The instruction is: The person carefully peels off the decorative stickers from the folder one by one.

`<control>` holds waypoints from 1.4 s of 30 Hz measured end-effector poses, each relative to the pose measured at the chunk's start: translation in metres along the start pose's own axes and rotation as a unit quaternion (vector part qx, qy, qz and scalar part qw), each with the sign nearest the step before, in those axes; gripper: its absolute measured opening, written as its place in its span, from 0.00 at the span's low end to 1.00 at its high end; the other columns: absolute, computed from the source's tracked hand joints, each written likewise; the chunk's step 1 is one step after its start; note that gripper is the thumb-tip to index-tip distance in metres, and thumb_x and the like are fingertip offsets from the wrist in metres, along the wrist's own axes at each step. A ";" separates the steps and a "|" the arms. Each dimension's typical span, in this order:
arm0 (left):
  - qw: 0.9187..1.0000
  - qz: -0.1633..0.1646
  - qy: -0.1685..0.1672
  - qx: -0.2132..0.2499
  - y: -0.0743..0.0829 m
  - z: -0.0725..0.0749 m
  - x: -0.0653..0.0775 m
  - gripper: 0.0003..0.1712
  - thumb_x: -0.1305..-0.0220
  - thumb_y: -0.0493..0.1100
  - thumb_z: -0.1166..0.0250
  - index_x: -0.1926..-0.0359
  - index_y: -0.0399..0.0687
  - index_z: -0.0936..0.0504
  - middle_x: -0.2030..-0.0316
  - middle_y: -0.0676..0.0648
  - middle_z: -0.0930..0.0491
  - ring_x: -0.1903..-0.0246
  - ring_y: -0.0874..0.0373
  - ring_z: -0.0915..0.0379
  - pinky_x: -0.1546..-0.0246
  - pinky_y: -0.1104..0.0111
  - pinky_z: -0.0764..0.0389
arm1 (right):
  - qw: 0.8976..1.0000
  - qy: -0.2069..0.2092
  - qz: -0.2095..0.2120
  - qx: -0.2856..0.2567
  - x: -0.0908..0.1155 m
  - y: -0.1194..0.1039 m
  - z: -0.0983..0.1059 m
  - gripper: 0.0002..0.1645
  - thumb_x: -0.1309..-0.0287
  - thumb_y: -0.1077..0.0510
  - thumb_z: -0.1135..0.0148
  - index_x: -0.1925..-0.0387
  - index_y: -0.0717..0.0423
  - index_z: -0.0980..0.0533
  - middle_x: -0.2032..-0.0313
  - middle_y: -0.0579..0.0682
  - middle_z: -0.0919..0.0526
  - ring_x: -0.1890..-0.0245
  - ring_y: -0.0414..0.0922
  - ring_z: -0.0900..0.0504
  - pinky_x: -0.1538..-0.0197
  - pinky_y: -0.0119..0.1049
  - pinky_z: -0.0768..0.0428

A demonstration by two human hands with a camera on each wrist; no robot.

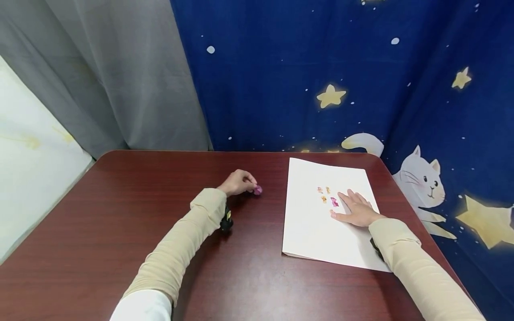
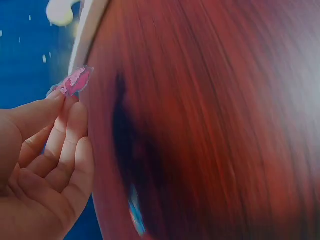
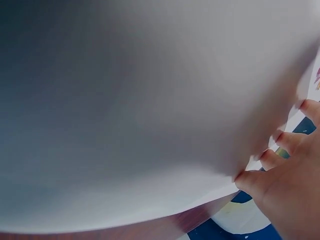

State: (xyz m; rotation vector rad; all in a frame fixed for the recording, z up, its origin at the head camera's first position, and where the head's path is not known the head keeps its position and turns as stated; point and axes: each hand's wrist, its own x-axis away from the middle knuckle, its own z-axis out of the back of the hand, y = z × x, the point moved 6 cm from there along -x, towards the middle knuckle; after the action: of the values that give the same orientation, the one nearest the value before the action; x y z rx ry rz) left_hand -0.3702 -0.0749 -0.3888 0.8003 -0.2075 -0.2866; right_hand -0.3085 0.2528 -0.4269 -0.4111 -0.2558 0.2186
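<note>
Between thumb and fingertips, my left hand (image 1: 239, 183) pinches a small pink and purple sticker (image 2: 76, 81) with a clear edge, held above the table to the left of the paper. In the head view that sticker shows as a purple spot. My right hand (image 1: 357, 211) lies with fingers spread on a large white sheet of paper (image 1: 309, 232). Beside its fingertips several small stickers sit on the sheet: orange ones and a magenta one (image 1: 334, 202). In the right wrist view the fingertips touch the paper, which fills most of the picture.
The dark red-brown wooden table (image 1: 120, 232) carries the paper on its right side. Behind it hang a grey curtain (image 1: 152, 80) and a blue curtain (image 1: 273, 80) printed with stars and a white cat. A white surface stands at the far left.
</note>
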 end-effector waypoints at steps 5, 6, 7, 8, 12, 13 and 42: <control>0.999 0.028 0.007 -0.027 -0.021 0.010 0.007 0.05 0.45 0.36 0.39 0.70 0.38 0.19 0.75 0.47 0.21 0.77 0.59 0.29 0.75 0.71 0.28 | 1.000 -0.005 -0.006 0.008 -0.002 0.004 -0.003 0.59 0.57 0.27 0.49 0.35 0.62 0.52 0.37 0.70 0.61 0.38 0.66 0.66 0.45 0.65 0.64; 0.999 0.034 0.008 -0.031 -0.025 0.011 0.008 0.05 0.45 0.37 0.39 0.70 0.39 0.19 0.75 0.48 0.22 0.77 0.59 0.30 0.76 0.71 0.28 | 1.000 -0.011 -0.010 0.011 -0.002 0.004 -0.004 0.59 0.56 0.27 0.49 0.35 0.63 0.52 0.37 0.70 0.61 0.38 0.66 0.66 0.45 0.65 0.64; 0.999 0.036 0.008 -0.032 -0.028 0.010 0.009 0.05 0.45 0.37 0.39 0.70 0.39 0.19 0.74 0.48 0.22 0.78 0.59 0.30 0.76 0.71 0.28 | 1.000 -0.015 -0.013 0.017 -0.002 0.005 -0.005 0.58 0.55 0.27 0.50 0.35 0.63 0.52 0.37 0.70 0.61 0.38 0.66 0.66 0.45 0.65 0.64; 0.999 0.038 0.007 -0.034 -0.030 0.010 0.009 0.05 0.46 0.37 0.39 0.71 0.39 0.19 0.74 0.48 0.21 0.78 0.60 0.31 0.77 0.71 0.28 | 0.999 -0.018 -0.016 0.023 -0.002 0.005 -0.006 0.58 0.54 0.28 0.50 0.35 0.63 0.53 0.36 0.70 0.62 0.38 0.66 0.66 0.44 0.65 0.64; 0.998 0.037 0.007 -0.045 -0.034 0.008 0.009 0.05 0.46 0.37 0.38 0.72 0.40 0.18 0.74 0.48 0.22 0.78 0.60 0.32 0.77 0.72 0.29 | 0.999 -0.022 -0.021 0.039 0.000 0.005 -0.007 0.56 0.52 0.30 0.50 0.35 0.63 0.53 0.36 0.70 0.61 0.38 0.67 0.65 0.44 0.65 0.63; 0.998 0.037 0.008 -0.048 -0.034 0.008 0.008 0.05 0.46 0.37 0.38 0.72 0.40 0.18 0.74 0.48 0.22 0.78 0.60 0.32 0.77 0.72 0.30 | 0.999 -0.021 -0.021 0.040 0.000 0.005 -0.006 0.55 0.52 0.30 0.50 0.35 0.63 0.53 0.37 0.70 0.61 0.38 0.67 0.65 0.45 0.65 0.63; 0.990 0.019 0.063 -0.127 -0.034 0.011 0.001 0.07 0.52 0.37 0.33 0.78 0.40 0.23 0.78 0.47 0.24 0.74 0.56 0.30 0.66 0.66 0.27 | 0.999 -0.013 -0.015 0.037 -0.002 0.003 -0.004 0.55 0.51 0.31 0.50 0.35 0.63 0.53 0.37 0.70 0.61 0.38 0.67 0.65 0.44 0.65 0.63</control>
State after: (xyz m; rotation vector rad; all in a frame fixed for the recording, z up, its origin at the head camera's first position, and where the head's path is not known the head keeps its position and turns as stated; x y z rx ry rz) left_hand -0.3789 -0.1056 -0.4062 0.5583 -0.0649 -0.2213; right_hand -0.3096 0.2535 -0.4317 -0.3304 -0.2777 0.2037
